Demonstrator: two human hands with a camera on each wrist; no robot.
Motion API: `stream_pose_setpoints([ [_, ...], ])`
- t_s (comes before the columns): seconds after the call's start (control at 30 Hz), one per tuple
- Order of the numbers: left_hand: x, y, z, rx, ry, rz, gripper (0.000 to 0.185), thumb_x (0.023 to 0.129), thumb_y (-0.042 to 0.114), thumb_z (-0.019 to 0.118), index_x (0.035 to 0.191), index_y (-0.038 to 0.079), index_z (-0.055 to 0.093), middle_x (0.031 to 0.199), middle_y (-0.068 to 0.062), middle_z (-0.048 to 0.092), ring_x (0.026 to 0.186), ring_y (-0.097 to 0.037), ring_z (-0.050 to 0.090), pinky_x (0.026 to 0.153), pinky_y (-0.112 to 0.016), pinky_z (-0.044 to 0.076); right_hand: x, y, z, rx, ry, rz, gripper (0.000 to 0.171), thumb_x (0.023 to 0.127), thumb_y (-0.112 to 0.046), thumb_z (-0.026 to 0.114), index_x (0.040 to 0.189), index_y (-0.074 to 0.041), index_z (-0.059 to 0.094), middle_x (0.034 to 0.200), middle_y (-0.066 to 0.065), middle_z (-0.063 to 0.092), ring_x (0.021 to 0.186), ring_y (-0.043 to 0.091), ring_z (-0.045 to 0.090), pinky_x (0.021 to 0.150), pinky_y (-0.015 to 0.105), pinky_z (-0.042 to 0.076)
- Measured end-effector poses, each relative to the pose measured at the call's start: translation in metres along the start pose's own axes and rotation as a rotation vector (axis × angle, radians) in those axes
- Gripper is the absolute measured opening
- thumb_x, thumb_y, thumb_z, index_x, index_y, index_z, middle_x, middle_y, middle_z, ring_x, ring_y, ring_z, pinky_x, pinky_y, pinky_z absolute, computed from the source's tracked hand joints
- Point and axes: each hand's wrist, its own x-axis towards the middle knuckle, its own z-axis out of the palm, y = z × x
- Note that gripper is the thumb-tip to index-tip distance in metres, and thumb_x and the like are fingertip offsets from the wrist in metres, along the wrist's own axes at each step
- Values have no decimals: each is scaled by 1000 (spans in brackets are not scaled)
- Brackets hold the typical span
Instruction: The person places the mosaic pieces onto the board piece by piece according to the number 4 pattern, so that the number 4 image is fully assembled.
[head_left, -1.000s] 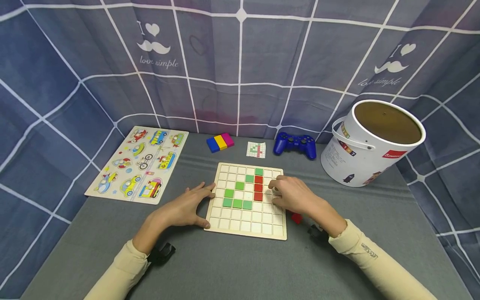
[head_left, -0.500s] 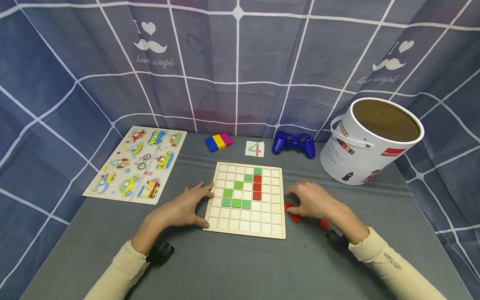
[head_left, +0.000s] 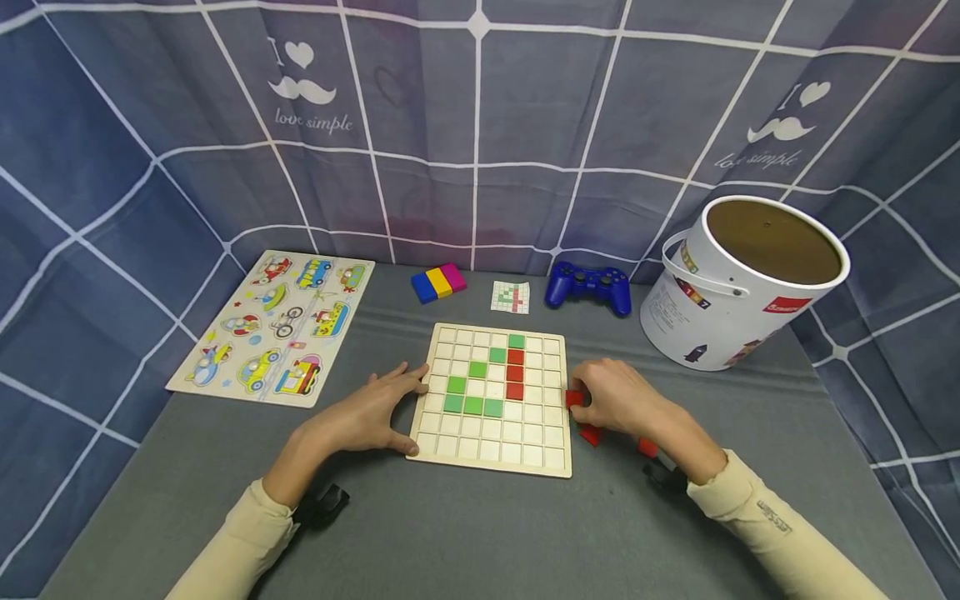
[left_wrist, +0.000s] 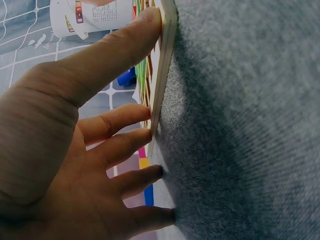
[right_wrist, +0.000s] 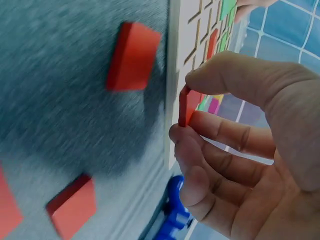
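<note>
Red and thin, a square tile (right_wrist: pixel 186 106) sits pinched between the thumb and forefinger of the right hand (head_left: pixel 618 398), held on edge just off the right rim of the wooden grid board (head_left: pixel 491 454), about level with the board's middle rows. Taking that board as the landmark, the tile lies to its right and slightly above the grey cloth, its flat faces turned sideways in the wrist view rather than down toward the cells, so the tile's plane stands roughly upright against the board's edge. On the board, a short column of red tiles (head_left: pixel 515 374) fills three cells right of centre, with green tiles (head_left: pixel 473 406) stepping away to their left; the empty cells nearest the pinched tile lie leftward from the fingers, across the board's right rim. The right hand is plainly the nearer one to those cells. Its remaining fingers curl loosely beneath the tile. The left hand (head_left: pixel 367 414) is on the opposite side, fingers spread and straight, the thumb and fingertips pressed against the board's left edge as if steadying it. More loose red tiles (head_left: pixel 591 435) rest on the cloth just right of the board's lower right corner, beneath and behind the right hand, apart from the board.
</note>
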Motion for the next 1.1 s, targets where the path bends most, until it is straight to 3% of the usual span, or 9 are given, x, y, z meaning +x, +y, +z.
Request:
stream_pose_setpoints([
  [0.23, 1, 0, 1, 11, -7, -11, 80, 69, 29, 93, 135, 5, 56, 163, -10, 26, 149, -40, 17, 111, -71, 14, 11, -20, 8, -11, 13, -81, 24, 75, -20, 81, 96, -11, 70, 85, -5, 61, 64, 10, 46, 57, 29, 42],
  [0.47, 1, 1, 1, 5, -8, -13, 81, 70, 29, 93, 137, 5, 55, 163, -10, 25, 149, -40, 17, 111, -71, 14, 22, -37, 19, 7, 60, -178, 19, 76, -17, 77, 93, -13, 70, 79, -6, 55, 63, 8, 45, 55, 27, 40],
  [1.1, 1, 0, 0, 8, -2, -9, 79, 69, 29, 94, 135, 6, 56, 163, -10, 26, 149, -41, 18, 111, -72, 14, 27, -51, 31, 5, 107, -223, 17, 77, -12, 75, 93, -11, 68, 77, -5, 54, 64, 10, 45, 55, 28, 41],
])
